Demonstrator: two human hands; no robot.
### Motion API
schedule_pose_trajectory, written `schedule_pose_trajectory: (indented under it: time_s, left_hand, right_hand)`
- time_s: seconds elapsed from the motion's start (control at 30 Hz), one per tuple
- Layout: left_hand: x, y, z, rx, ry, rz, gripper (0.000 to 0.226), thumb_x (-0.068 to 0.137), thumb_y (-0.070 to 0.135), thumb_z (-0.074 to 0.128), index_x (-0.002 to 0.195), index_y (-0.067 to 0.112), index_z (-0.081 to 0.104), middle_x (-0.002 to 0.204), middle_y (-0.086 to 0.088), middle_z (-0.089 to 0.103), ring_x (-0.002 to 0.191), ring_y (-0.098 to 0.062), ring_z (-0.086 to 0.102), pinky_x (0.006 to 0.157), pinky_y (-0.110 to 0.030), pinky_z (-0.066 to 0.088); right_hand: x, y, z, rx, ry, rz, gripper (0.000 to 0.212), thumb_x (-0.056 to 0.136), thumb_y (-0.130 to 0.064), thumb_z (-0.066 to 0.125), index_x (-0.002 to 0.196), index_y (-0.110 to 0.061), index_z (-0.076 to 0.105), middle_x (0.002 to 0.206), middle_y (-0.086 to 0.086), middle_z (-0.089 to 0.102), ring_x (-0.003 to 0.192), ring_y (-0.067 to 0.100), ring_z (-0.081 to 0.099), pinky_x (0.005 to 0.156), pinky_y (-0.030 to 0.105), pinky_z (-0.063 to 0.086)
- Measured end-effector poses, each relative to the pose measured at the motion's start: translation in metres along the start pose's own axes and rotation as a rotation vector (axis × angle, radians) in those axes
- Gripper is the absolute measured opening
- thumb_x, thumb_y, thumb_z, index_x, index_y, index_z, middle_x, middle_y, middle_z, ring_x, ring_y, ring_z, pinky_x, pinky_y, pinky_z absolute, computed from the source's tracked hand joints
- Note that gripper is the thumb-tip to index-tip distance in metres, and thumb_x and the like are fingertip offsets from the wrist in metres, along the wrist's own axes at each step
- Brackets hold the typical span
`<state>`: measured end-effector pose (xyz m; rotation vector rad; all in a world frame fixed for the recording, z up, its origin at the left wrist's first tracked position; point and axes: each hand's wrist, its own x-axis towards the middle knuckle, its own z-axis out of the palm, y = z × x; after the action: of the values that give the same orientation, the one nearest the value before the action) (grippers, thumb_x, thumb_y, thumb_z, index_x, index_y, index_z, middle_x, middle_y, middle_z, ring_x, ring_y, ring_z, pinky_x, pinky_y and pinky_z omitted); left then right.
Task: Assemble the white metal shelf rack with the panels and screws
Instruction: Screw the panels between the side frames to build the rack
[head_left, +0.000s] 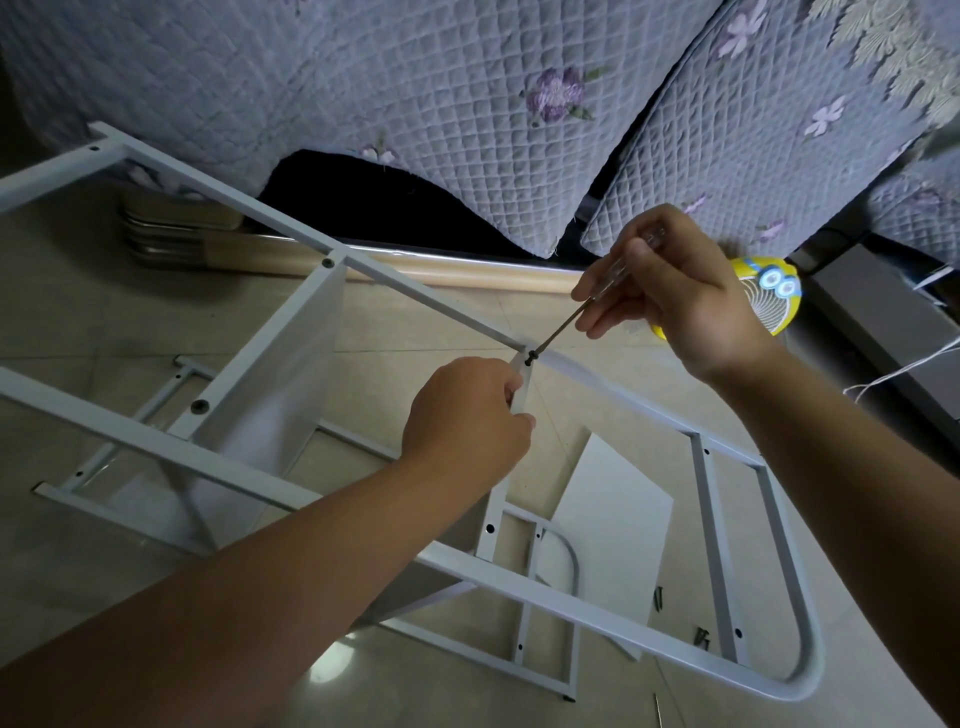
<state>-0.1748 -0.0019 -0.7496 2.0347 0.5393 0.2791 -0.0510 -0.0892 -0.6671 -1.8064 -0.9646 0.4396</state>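
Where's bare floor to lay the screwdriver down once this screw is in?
Beige tile floor is bare between the upright white panel and the left hand, and far left between the white metal frame's long tubes. Crowded: dark loose screws beside the flat white board, lower right.

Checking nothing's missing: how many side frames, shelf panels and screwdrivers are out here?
Side frames: 2, one raised, one on the floor
Shelf panels: 3, one fitted, one gripped, one loose on the floor
Screwdrivers: 1
Total: 6

White rack frame (519, 579), grey-lilac quilt (415, 93) with purple flowers, yellow fan (769, 296), beige tiled floor (62, 322).
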Motion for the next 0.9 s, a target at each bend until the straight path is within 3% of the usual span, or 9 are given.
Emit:
schedule_pose_trajectory:
  time_s: [0.23,0.33,0.5,0.6,0.8,0.9]
  left_hand:
    - [0.000,0.002,-0.001,0.008,-0.003,-0.004,0.036,0.087,0.026,0.062,0.122,0.014,0.059,0.117,0.001,0.063,0.096,-0.013,0.060,0.076,-0.014,0.036]
    - [0.001,0.001,-0.001,0.006,-0.008,-0.011,0.029,0.087,0.026,0.063,0.112,0.010,0.064,0.110,-0.002,0.065,0.093,-0.015,0.061,0.073,-0.016,0.037]
    - [-0.001,0.000,0.000,0.025,-0.023,-0.010,0.010,0.086,0.027,0.064,0.090,0.021,0.056,0.100,-0.004,0.064,0.090,-0.019,0.062,0.070,-0.019,0.039]
    - [-0.001,-0.001,0.000,0.019,-0.024,0.002,0.023,0.088,0.027,0.062,0.108,0.017,0.063,0.106,-0.002,0.063,0.084,-0.010,0.053,0.071,-0.018,0.035]
    - [0.000,-0.002,0.001,0.018,-0.018,0.009,0.009,0.087,0.026,0.062,0.090,0.022,0.054,0.091,-0.001,0.055,0.082,-0.013,0.054,0.056,-0.012,0.030]
    - [0.000,-0.001,0.001,0.030,-0.003,0.017,0.023,0.088,0.026,0.061,0.108,0.015,0.063,0.096,-0.003,0.060,0.083,-0.011,0.053,0.057,-0.013,0.032]
  right_hand:
    - [0.001,-0.010,0.002,-0.169,-0.093,-0.032,0.008,0.085,-0.021,0.035,0.082,-0.018,0.041,0.075,0.005,0.065,0.064,0.026,0.065,0.062,0.035,0.056]
    - [0.001,-0.015,0.002,-0.227,-0.169,-0.032,0.007,0.085,-0.021,0.035,0.083,-0.020,0.042,0.078,0.002,0.065,0.067,0.021,0.066,0.067,0.035,0.057]
    - [0.000,-0.011,0.001,-0.121,-0.054,-0.024,0.007,0.084,-0.021,0.036,0.081,-0.017,0.041,0.076,0.007,0.063,0.063,0.023,0.065,0.061,0.033,0.056]
    - [-0.001,-0.006,0.002,-0.110,-0.010,0.007,0.008,0.083,-0.022,0.036,0.080,-0.016,0.040,0.075,0.008,0.063,0.061,0.023,0.065,0.060,0.033,0.055]
    - [-0.001,-0.009,0.002,-0.122,-0.014,0.008,0.008,0.083,-0.021,0.035,0.080,-0.016,0.041,0.076,0.010,0.063,0.062,0.024,0.066,0.060,0.032,0.055]
    - [-0.002,-0.010,0.004,-0.138,-0.013,0.013,0.008,0.083,-0.022,0.036,0.080,-0.017,0.041,0.075,0.008,0.063,0.062,0.024,0.066,0.059,0.032,0.055]
